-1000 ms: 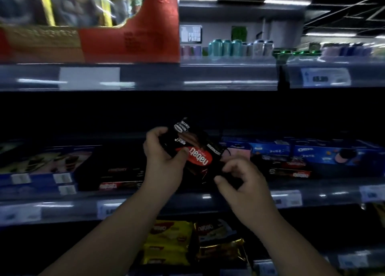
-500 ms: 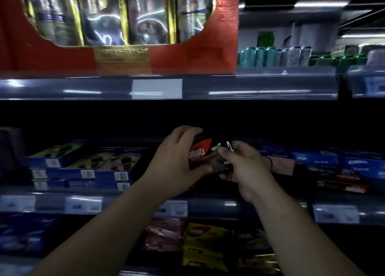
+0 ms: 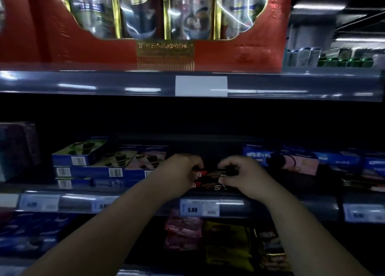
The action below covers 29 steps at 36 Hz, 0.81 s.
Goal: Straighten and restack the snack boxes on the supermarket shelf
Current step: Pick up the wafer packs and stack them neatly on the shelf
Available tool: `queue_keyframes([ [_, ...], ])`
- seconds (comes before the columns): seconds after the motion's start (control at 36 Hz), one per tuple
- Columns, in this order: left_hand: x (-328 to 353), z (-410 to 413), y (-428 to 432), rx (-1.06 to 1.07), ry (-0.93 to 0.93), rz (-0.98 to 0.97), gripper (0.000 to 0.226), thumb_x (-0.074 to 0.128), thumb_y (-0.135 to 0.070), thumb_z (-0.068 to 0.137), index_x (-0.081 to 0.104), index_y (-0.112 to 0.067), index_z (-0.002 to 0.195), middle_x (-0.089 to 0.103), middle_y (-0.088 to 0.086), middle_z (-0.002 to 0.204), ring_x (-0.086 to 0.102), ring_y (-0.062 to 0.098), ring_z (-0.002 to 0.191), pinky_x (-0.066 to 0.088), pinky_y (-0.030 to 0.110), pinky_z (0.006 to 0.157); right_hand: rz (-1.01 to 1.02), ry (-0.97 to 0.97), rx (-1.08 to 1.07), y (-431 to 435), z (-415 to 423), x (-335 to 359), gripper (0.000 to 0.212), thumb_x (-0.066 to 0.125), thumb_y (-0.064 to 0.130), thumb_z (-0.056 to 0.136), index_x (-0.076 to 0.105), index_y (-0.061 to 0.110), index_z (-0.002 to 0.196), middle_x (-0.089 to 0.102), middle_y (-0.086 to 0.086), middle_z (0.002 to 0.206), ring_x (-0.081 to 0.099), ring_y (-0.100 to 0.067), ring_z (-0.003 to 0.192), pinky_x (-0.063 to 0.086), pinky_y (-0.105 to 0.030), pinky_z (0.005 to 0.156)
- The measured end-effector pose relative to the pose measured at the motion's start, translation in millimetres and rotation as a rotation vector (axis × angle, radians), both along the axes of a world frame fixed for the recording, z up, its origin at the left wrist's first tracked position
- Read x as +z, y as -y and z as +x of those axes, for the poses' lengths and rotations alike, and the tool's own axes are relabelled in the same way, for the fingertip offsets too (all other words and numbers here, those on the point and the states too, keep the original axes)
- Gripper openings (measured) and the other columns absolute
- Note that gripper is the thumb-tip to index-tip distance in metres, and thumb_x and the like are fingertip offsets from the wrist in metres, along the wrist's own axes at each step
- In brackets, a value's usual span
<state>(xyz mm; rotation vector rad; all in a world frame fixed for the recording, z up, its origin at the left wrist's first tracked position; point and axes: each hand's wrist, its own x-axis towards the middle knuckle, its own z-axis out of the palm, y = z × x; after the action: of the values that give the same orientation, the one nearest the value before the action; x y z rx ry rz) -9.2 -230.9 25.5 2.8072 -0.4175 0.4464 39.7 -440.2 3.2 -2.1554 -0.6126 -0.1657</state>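
Your left hand [image 3: 180,172] curls its fingers over the left end of the dark wafer box [image 3: 209,174], and your right hand [image 3: 241,174] pinches the right end, so both hands are clamped on the same box, one at each end. Neither hand is nearer; the box lies directly between them.

The box sits just above the price tag [image 3: 199,208] marked 5.80, its long axis running left to right, parallel to the shelf rail [image 3: 281,205] that carries the tag. Under it, between it and the tag, a second box [image 3: 205,185] of the same kind shows its front edge; the two appear to touch, though the shelf is too dark to say whether their edges line up.

The move ahead likely turns on that: keep the long axis along the rail and square the top box over the lower one.

Above and left of the tag stand stacked blue biscuit boxes [image 3: 89,171]; above and right of it lie Oreo boxes [image 3: 337,161].
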Motion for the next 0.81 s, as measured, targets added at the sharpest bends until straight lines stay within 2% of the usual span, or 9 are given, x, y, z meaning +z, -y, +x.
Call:
queue_keyframes([
  [0.08, -8.3, 2.8, -1.7, -0.013, 0.032, 0.034, 0.031, 0.056, -0.011, 0.092, 0.059, -0.023, 0.121, 0.06, 0.001, 0.115, 0.056, 0.014, 0.096, 0.049, 0.029, 0.082, -0.017, 0.094, -0.049, -3.8, -0.5, -9.6, 0.029, 0.082, 0.023, 0.075, 0.065, 0.038, 0.094, 0.059, 0.016, 0.109, 0.055, 0.001, 0.102, 0.044, -0.019, 0.09],
  [0.19, -14.8, 3.7, 0.4, -0.032, 0.099, 0.07, 0.029, 0.057, -0.01, 0.087, 0.058, -0.02, 0.114, 0.058, 0.0, 0.11, 0.056, 0.016, 0.092, 0.05, 0.029, 0.077, -0.034, 0.193, -0.073, -5.8, -6.3, -14.0, 0.023, 0.081, 0.023, 0.076, 0.064, 0.034, 0.088, 0.057, 0.017, 0.1, 0.053, 0.007, 0.094, 0.042, -0.013, 0.08],
  [0.28, -20.2, 2.9, 4.8, -0.06, 0.211, 0.075, 0.026, 0.062, -0.023, 0.082, 0.06, -0.023, 0.107, 0.06, -0.003, 0.102, 0.059, 0.019, 0.089, 0.05, 0.033, 0.076, -0.061, 0.252, -0.07, -4.6, -11.9, -17.7, 0.025, 0.079, 0.022, 0.079, 0.065, 0.031, 0.097, 0.057, 0.019, 0.104, 0.05, 0.01, 0.098, 0.039, -0.01, 0.081],
  [0.36, -27.2, 4.8, 19.4, -0.158, 0.271, 0.034, 0.038, 0.062, -0.034, 0.076, 0.064, -0.023, 0.112, 0.064, -0.001, 0.108, 0.061, 0.024, 0.099, 0.051, 0.041, 0.085, -0.09, 0.246, -0.071, 4.1, -20.9, -24.7, 0.048, 0.078, 0.031, 0.079, 0.056, 0.038, 0.121, 0.042, 0.021, 0.131, 0.038, 0.013, 0.116, 0.024, -0.002, 0.097],
  [0.44, -29.6, 6.9, 45.8, -0.221, 0.258, 0.006, 0.054, 0.058, -0.042, 0.077, 0.056, -0.025, 0.128, 0.058, 0.002, 0.129, 0.051, 0.028, 0.123, 0.042, 0.051, 0.102, -0.168, 0.263, -0.151, 27.2, -25.9, -30.2, 0.071, 0.077, 0.042, 0.079, 0.042, 0.036, 0.141, 0.025, 0.02, 0.142, 0.02, 0.002, 0.135, 0.018, -0.019, 0.111],
  [0.56, -28.4, 15.2, 89.3, -0.266, 0.241, -0.008, 0.062, 0.057, -0.047, 0.077, 0.046, -0.029, 0.136, 0.052, 0.001, 0.135, 0.048, 0.025, 0.124, 0.041, 0.051, 0.102, -0.213, 0.303, -0.268, 75.1, -26.3, -29.1, 0.077, 0.077, 0.044, 0.077, 0.04, 0.036, 0.143, 0.027, 0.006, 0.155, 0.02, -0.009, 0.141, 0.022, -0.035, 0.117],
  [0.58, -28.4, 18.3, 102.2, -0.273, 0.234, -0.014, 0.062, 0.057, -0.048, 0.078, 0.045, -0.029, 0.136, 0.051, 0.0, 0.135, 0.048, 0.023, 0.123, 0.042, 0.05, 0.101, -0.226, 0.322, -0.296, 89.5, -26.0, -28.2, 0.077, 0.077, 0.044, 0.077, 0.041, 0.034, 0.143, 0.029, 0.004, 0.154, 0.022, -0.012, 0.14, 0.023, -0.036, 0.117],
  [0.69, -29.2, 31.7, 158.5, -0.285, 0.193, -0.015, 0.066, 0.053, -0.053, 0.08, 0.04, -0.031, 0.14, 0.043, -0.006, 0.143, 0.043, 0.018, 0.128, 0.041, 0.045, 0.104, -0.198, 0.332, -0.426, 152.0, -24.4, -24.6, 0.071, 0.076, 0.04, 0.079, 0.043, 0.032, 0.141, 0.033, 0.006, 0.149, 0.023, -0.014, 0.138, 0.02, -0.023, 0.11],
  [0.81, -28.5, 44.8, 217.5, -0.307, 0.2, -0.012, 0.064, 0.059, -0.05, 0.083, 0.039, -0.03, 0.141, 0.041, -0.008, 0.143, 0.041, 0.016, 0.129, 0.039, 0.04, 0.105, -0.181, 0.337, -0.566, 220.2, -14.5, -25.6, 0.07, 0.076, 0.041, 0.077, 0.046, 0.028, 0.139, 0.035, -0.002, 0.15, 0.029, -0.022, 0.137, 0.029, -0.038, 0.112],
])
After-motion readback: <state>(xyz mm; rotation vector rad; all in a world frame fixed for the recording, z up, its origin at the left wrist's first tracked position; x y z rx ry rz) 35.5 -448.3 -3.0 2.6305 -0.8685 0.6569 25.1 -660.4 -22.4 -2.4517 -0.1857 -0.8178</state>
